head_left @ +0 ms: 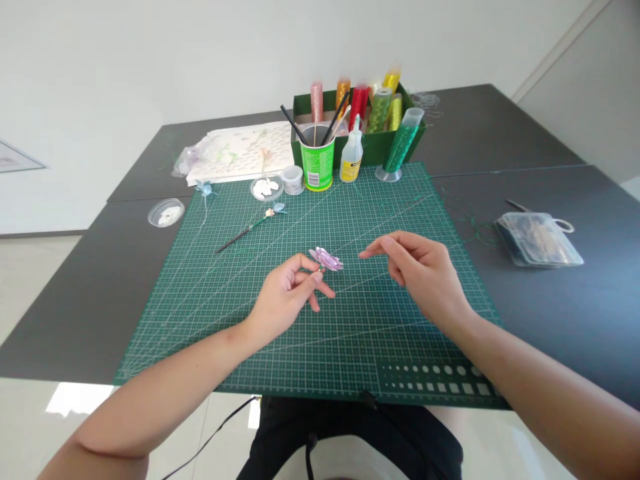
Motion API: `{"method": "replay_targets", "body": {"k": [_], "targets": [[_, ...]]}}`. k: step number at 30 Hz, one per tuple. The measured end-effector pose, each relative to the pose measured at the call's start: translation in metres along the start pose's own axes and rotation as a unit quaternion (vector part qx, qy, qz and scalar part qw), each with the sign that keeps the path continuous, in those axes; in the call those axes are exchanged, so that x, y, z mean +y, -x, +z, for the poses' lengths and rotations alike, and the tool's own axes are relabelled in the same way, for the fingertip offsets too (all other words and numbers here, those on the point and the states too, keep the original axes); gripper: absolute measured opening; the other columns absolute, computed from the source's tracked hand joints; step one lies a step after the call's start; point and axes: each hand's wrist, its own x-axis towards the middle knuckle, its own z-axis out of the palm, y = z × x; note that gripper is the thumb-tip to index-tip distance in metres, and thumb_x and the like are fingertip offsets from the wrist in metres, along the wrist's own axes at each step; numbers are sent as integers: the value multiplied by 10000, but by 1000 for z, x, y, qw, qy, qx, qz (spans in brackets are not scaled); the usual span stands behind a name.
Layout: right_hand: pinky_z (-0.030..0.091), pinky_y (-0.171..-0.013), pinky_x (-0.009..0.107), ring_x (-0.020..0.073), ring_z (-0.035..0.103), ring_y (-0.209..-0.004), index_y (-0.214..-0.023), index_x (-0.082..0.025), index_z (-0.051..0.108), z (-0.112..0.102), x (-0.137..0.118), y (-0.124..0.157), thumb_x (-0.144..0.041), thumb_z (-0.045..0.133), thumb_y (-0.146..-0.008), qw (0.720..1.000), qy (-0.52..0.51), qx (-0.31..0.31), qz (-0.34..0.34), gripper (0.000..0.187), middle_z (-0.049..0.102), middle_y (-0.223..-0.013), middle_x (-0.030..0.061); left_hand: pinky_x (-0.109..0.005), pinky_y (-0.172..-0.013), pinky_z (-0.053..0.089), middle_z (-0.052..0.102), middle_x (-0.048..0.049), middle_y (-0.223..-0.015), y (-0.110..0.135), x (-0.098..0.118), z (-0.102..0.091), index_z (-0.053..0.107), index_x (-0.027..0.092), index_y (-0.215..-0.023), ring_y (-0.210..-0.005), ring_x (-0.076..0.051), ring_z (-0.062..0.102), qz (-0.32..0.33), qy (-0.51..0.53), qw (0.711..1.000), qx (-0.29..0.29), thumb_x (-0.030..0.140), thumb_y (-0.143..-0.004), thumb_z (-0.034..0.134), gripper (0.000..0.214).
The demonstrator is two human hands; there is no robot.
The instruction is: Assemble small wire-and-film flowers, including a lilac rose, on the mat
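Note:
My left hand (287, 290) is over the middle of the green cutting mat (240, 293), its thumb and index finger pinching a small purple flower (327, 259) by its short green stem. The layered petals face up and to the right. To the right of the flower, apart from it, my right hand (420, 270) hovers with the index finger pointing left and the thumb pressed against it. The other fingers are curled under. Whatever lies between thumb and finger is too small to make out.
Behind the hands stand a green can (318, 167) of sticks, a glue bottle (352, 157), a thread spool (404, 143) and a green box (357, 152) of spools. Leftward lie a thin flower stem (250, 227) and dishes of white petals (267, 188). A plastic case (543, 240) sits right.

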Motion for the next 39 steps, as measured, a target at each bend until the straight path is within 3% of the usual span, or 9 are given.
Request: {"method": "replay_targets", "body": {"k": [5,9,17,20,23,27,30,33,39], "targets": [[525,-740,336,183,659,-816,-830,-230,608,0,7,-3,-291,599,-925,995,3,85,-47,113,738,-952,55,-203,-473,437,796,-36,-763,0,1,-1,516,194,-898,-464,-96,626,2,5,1000,6,363,-944,626,207],[521,-914,438,274,618,-1205,-991,-240,627,0,14,-3,-279,629,-897,989,53,111,-88,103,646,-1295,112,-205,-471,437,798,-40,-771,0,0,-1,515,194,-905,-459,-96,625,6,4,1000,-6,360,-947,626,204],[461,-1128,525,302,589,-1354,-1180,-242,744,7,12,8,-303,566,-982,979,84,-158,-102,273,670,-1412,103,-220,-492,464,796,-35,-794,3,0,0,516,198,-923,-465,-98,634,-2,-5,1000,-28,367,-957,608,195],[525,-1055,473,285,662,-1256,-1299,-226,702,10,11,12,-332,518,-1016,962,72,-253,-79,354,722,-1338,99,-229,-502,476,790,-34,-789,3,2,0,518,198,-925,-477,-106,644,0,-13,999,-32,389,-953,609,213],[587,-819,375,238,744,-969,-1379,-185,648,13,10,16,-359,476,-1033,951,61,-302,-19,424,796,-1100,94,-229,-507,478,787,-34,-783,3,3,-1,518,195,-932,-478,-106,643,2,-14,1000,-28,390,-954,608,216],[451,-522,267,146,588,-547,-1424,-126,602,14,9,17,-377,478,-1023,952,55,-300,35,489,708,-676,7,-226,-497,471,784,-32,-777,2,3,-1,521,195,-932,-467,-103,629,1,-12,1000,-14,392,-953,611,217],[304,-454,248,109,409,-457,-1245,-154,725,12,6,17,-342,506,-1008,957,100,-270,-16,374,505,-522,-61,-224,-497,472,791,-38,-793,1,2,-1,526,192,-932,-467,-99,620,-5,-17,1000,0,389,-950,612,215],[296,-460,251,101,375,-455,-1150,-165,754,9,3,18,-268,528,-994,963,131,-222,-82,294,487,-526,-62,-223,-508,479,800,-47,-820,0,1,0,540,187,-930,-481,-96,618,-16,-28,999,8,378,-941,623,208],[513,-650,261,160,713,-725,-1035,-205,775,6,3,21,-206,534,-1004,928,136,-256,-236,243,809,-935,60,-241,-586,512,808,-44,-842,2,-2,1,581,183,-953,-580,-121,672,-16,-74,997,-4,367,-953,620,188]]}}
